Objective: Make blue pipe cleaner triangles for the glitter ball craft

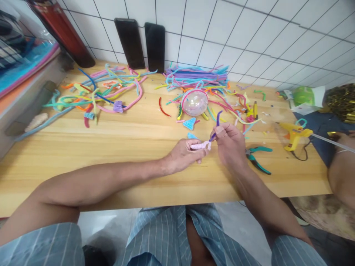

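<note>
My left hand (184,155) is closed on a pale lilac coiled pipe cleaner (198,146), which has a small loop at its right end. In a pinch, my right hand (229,142) grips a dark purple pipe cleaner (218,119). The purple piece's lower end meets the lilac loop; whether it passes through I cannot tell. Just beyond my hands lie a folded light blue pipe cleaner piece (189,123) and a clear round ball (195,102) with a pink rim. Teal-handled pliers (257,159) rest to the right of my right wrist.
A yellow glue gun (295,135) stands at the right, near another person's arm (342,173). Loose pipe cleaners (111,92) spread over the left, with a bundle (198,77) at the back. Two phones (130,44) and a red cylinder (66,33) stand by the tiled wall.
</note>
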Motion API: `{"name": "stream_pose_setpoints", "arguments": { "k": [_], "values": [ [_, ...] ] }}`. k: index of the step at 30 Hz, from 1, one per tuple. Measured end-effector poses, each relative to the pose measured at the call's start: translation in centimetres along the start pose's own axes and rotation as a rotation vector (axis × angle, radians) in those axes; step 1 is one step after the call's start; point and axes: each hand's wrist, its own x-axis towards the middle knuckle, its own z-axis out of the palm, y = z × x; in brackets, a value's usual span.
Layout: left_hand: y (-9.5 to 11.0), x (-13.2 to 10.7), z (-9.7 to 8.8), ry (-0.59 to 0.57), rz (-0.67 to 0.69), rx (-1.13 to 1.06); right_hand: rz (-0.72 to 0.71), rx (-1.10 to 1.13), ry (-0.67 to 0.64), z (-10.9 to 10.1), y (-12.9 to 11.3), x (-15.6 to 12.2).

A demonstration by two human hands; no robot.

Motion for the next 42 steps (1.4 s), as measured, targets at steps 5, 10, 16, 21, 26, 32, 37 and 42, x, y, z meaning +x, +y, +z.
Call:
{"name": "stream_pose_setpoints", "arguments": {
  "k": [5,10,16,21,26,32,37,42],
  "values": [
    [0.3,-0.1,-0.1,0.046,0.033,0.003,0.008,0.005,-0.031,0.1,-0.2,0.4],
    [0.6,0.3,-0.5,0.014,0.05,-0.01,0.019,-0.048,-0.042,0.2,-0.1,0.2],
    [-0.2,0.6,-1.3,-0.019,0.16,0.088,0.029,-0.104,-0.127,0.1,-0.4,0.1],
    [0.3,0.3,-1.3,-0.088,0.186,0.209,0.109,-0.028,-0.15,0.5,-0.9,-0.3],
    [1.3,0.3,-0.4,-0.137,0.152,0.167,0.112,0.088,-0.09,1.0,-1.4,-1.3],
    [0.6,-4.1,2.2,-0.586,0.209,0.248,-0.041,0.267,0.095,-3.0,-3.3,2.0],
    [4.6,-2.0,-0.5,-0.066,0.338,0.2,0.013,0.198,0.073,-3.7,-1.7,2.9],
    [8.3,4.9,-12.7,0.603,0.413,0.372,0.018,-0.004,-0.046,-2.2,0.3,1.9]
  ]
}}
